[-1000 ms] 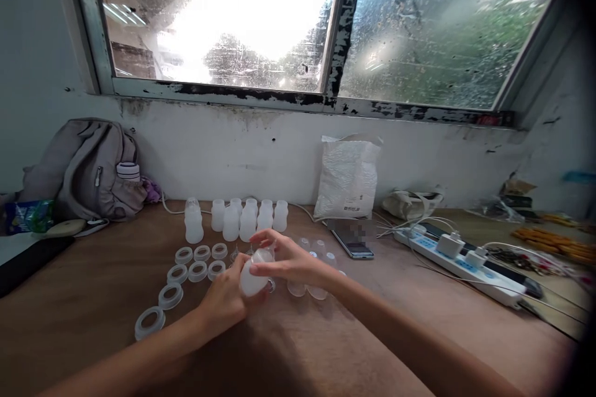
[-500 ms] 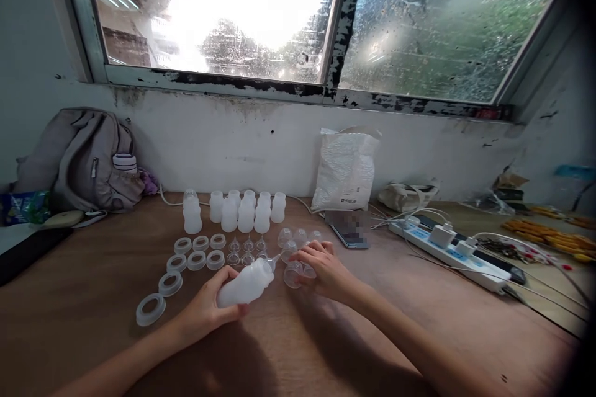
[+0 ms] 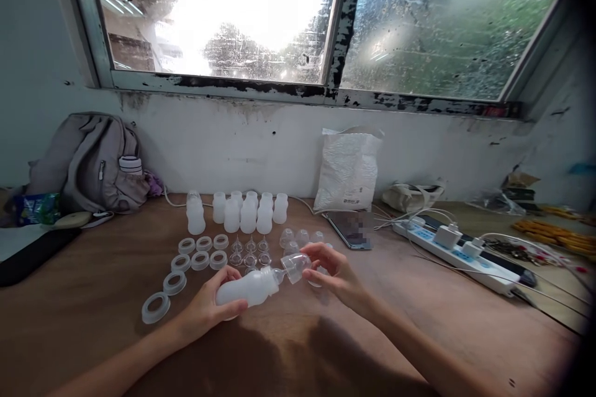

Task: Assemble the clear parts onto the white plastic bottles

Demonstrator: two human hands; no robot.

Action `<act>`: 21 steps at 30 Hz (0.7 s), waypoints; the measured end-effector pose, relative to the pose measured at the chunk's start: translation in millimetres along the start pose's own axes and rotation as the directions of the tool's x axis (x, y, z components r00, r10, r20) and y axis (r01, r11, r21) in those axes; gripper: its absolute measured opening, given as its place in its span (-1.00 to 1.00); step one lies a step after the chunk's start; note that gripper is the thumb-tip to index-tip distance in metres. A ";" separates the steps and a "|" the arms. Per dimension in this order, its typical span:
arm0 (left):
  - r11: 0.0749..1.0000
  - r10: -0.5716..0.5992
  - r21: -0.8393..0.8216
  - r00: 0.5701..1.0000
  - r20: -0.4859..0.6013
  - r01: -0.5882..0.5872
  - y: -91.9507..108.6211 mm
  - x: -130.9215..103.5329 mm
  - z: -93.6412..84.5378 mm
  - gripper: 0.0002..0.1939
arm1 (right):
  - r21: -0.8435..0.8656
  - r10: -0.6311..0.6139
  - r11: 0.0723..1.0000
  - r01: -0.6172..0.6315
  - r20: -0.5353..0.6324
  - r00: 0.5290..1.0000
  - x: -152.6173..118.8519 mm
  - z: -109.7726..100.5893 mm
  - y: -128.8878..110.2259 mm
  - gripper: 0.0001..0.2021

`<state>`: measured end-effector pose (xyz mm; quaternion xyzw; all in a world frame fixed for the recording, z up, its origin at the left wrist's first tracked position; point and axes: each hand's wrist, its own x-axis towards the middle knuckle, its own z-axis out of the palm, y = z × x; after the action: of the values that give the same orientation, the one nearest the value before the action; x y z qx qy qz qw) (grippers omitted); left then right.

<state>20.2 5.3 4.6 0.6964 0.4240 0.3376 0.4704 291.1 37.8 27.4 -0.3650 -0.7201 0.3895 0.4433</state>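
Bottle in hand [image 3: 246, 290]: translucent white, tipped on its side above the table [image 3: 279, 353], neck toward the right; whether anything is inside cannot be told.
Left hand [image 3: 207, 304]: wrapped about the bottle's body, thumb on the near side, the other fingers mostly hidden behind it.
Nipple [image 3: 279, 275]: clear, at the bottle's neck, tip pointing right.
Clear cap [image 3: 295, 267]: mouth facing the nipple, right at its tip; touching or just apart, cannot tell.
Right hand [image 3: 333, 273]: pinching the cap between thumb and fingertips.
Standing bottles [image 3: 248, 218]: white, upright in a cluster near the wall; contents cannot be made out.
Leftmost bottle [image 3: 196, 218]: upright, apart from the cluster, a clear dome showing at its top.
Rings [image 3: 155, 320]: flat on the table, left of the loose nipples [image 3: 264, 257]; spare caps [image 3: 302, 237] stand farther right.
Backpack [image 3: 86, 167]: a striped, white-topped container [image 3: 131, 165] in its side pocket.
White package [image 3: 347, 173]: upright against the wall, contents hidden.
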 end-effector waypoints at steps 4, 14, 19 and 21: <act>1.000 -0.001 0.001 1.000 -0.009 0.001 -1.0 1.0 0.1 -0.64 | -0.007 0.013 1.000 -0.013 0.011 1.000 -2.1 1.1 -2.0 -0.70; 0.997 0.013 -0.070 1.000 0.016 -0.012 -0.6 -0.5 1.5 -0.65 | 0.256 0.113 0.956 -0.144 0.130 0.985 -13.5 27.5 -1.4 -0.69; 1.000 -0.011 -0.024 1.000 0.009 0.011 2.7 -1.6 0.9 -0.64 | 0.263 0.136 0.950 -0.169 0.142 0.980 -16.4 31.0 -3.8 -0.69; 0.999 -0.011 -0.035 1.000 0.022 0.012 2.4 -1.7 0.6 -0.64 | 0.258 0.146 0.949 -0.181 0.146 0.978 -16.8 32.0 -6.8 -0.66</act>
<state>20.7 3.2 6.5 0.6893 0.4169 0.3346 0.4891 266.0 12.7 17.7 -0.3345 -0.6539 0.5415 0.4091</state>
